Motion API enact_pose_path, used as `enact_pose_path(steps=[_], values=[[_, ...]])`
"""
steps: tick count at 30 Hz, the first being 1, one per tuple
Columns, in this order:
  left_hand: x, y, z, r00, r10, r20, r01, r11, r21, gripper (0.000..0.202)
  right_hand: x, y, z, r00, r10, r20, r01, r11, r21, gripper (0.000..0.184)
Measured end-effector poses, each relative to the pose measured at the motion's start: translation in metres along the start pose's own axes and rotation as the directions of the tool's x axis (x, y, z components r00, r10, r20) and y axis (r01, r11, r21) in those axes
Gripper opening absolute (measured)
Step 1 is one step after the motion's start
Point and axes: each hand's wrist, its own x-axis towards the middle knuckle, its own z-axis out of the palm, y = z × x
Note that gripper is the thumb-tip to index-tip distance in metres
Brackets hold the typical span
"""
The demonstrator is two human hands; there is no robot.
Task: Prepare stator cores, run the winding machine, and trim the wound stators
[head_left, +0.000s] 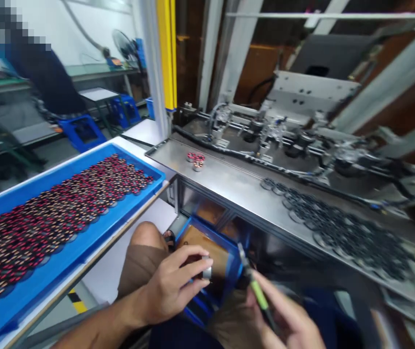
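Observation:
My left hand [178, 278] pinches a small silvery cylindrical part [206, 269] between thumb and fingers, above my lap. To its right, my right hand [280, 315] is closed round a slim pen-like tool [258, 291] with a black and yellow-green handle. The tool's greyish tip points up and away; motion blur hides its exact kind. Tip and part are apart. On the metal ledge [225, 179] ahead stand 3 small copper-wound coils [197, 162], some red on top. Many dark rings [338, 228] lie crowded along its right side.
At left, a blue tray [127, 201] holds many red and copper-coloured wound coils [65, 208]. Below the ledge sits a blue bin [211, 225] with brown lining. Machine fixtures [276, 131] stand behind the ledge, beside a yellow post [167, 53]. Another person [43, 72] is at the far left.

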Motion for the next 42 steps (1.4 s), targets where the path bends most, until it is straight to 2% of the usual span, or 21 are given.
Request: enact_pose_path(steps=[2,3,5,7,8,9,10,11,13,15,17,18,20,24,26,28,31,34,36,38,42], values=[[-0.009,-0.006,-0.002,0.969,-0.245,-0.035,0.235,0.955,-0.181,0.036,0.045,-0.001,-0.019,0.987,-0.107,-0.117,0.084,0.979,-0.184,0.057],[-0.016,-0.01,-0.003,0.922,-0.384,-0.045,0.354,0.885,-0.303,0.033,0.072,-0.002,-0.029,0.97,-0.169,-0.173,0.116,0.953,-0.28,0.061],[-0.031,-0.017,-0.008,0.784,-0.62,-0.033,0.515,0.679,-0.523,0.031,0.132,-0.003,-0.043,0.928,-0.285,-0.242,0.131,0.855,-0.502,0.063],[-0.05,-0.022,-0.019,0.654,-0.756,-0.033,0.558,0.512,-0.653,0.037,0.187,-0.001,-0.049,0.932,-0.296,-0.211,0.097,0.762,-0.64,0.063],[-0.059,-0.023,-0.027,0.608,-0.793,-0.041,0.561,0.466,-0.684,0.041,0.21,0.001,-0.049,0.939,-0.281,-0.199,0.072,0.725,-0.685,0.06],[-0.067,-0.022,-0.037,0.576,-0.815,-0.06,0.556,0.444,-0.703,0.045,0.228,0.003,-0.047,0.943,-0.275,-0.187,0.064,0.703,-0.708,0.058],[-0.074,-0.02,-0.05,0.565,-0.821,-0.083,0.546,0.447,-0.709,0.05,0.242,0.007,-0.044,0.945,-0.272,-0.18,0.059,0.686,-0.725,0.055],[-0.079,-0.019,-0.065,0.573,-0.813,-0.108,0.538,0.472,-0.699,0.056,0.252,0.01,-0.04,0.944,-0.279,-0.178,0.061,0.676,-0.734,0.053],[-0.08,-0.018,-0.099,0.624,-0.762,-0.176,0.539,0.582,-0.609,0.064,0.264,0.017,-0.033,0.936,-0.305,-0.175,0.077,0.662,-0.746,0.051],[-0.071,-0.028,-0.135,0.679,-0.691,-0.248,0.586,0.713,-0.385,0.062,0.269,0.024,-0.026,0.921,-0.351,-0.167,0.107,0.641,-0.76,0.051],[-0.054,-0.053,-0.166,0.73,-0.612,-0.304,0.64,0.768,-0.011,0.056,0.272,0.03,-0.02,0.901,-0.409,-0.144,0.157,0.616,-0.772,0.051],[-0.044,-0.07,-0.177,0.765,-0.569,-0.301,0.635,0.744,0.206,0.056,0.273,0.032,-0.018,0.89,-0.436,-0.13,0.183,0.605,-0.775,0.051],[-0.026,-0.11,-0.189,0.789,-0.549,-0.274,0.614,0.721,0.321,0.052,0.274,0.035,-0.016,0.876,-0.47,-0.106,0.223,0.591,-0.775,0.049],[-0.01,-0.178,-0.18,0.822,-0.539,-0.185,0.56,0.705,0.435,0.043,0.271,0.039,-0.015,0.864,-0.495,-0.094,0.248,0.579,-0.777,0.047],[-0.011,-0.197,-0.173,0.828,-0.535,-0.167,0.543,0.693,0.474,0.04,0.269,0.04,-0.015,0.862,-0.496,-0.103,0.241,0.581,-0.778,0.046],[-0.016,-0.207,-0.168,0.83,-0.528,-0.18,0.539,0.675,0.504,0.038,0.268,0.041,-0.014,0.864,-0.491,-0.112,0.233,0.586,-0.776,0.046],[-0.02,-0.209,-0.17,0.829,-0.511,-0.225,0.544,0.647,0.534,0.036,0.267,0.04,-0.013,0.866,-0.485,-0.121,0.227,0.598,-0.769,0.046],[-0.008,-0.199,-0.172,0.839,-0.476,-0.263,0.536,0.644,0.545,0.036,0.266,0.038,-0.011,0.868,-0.479,-0.129,0.226,0.613,-0.757,0.045],[0.015,-0.188,-0.17,0.858,-0.43,-0.28,0.511,0.668,0.541,0.037,0.265,0.036,-0.01,0.87,-0.473,-0.135,0.223,0.623,-0.75,0.044],[0.05,-0.176,-0.161,0.885,-0.375,-0.275,0.465,0.713,0.524,0.039,0.263,0.034,-0.009,0.874,-0.465,-0.143,0.213,0.631,-0.746,0.041],[0.123,-0.165,-0.121,0.927,-0.333,-0.176,0.376,0.814,0.443,0.032,0.259,0.028,-0.007,0.884,-0.442,-0.154,0.195,0.647,-0.737,0.038]])
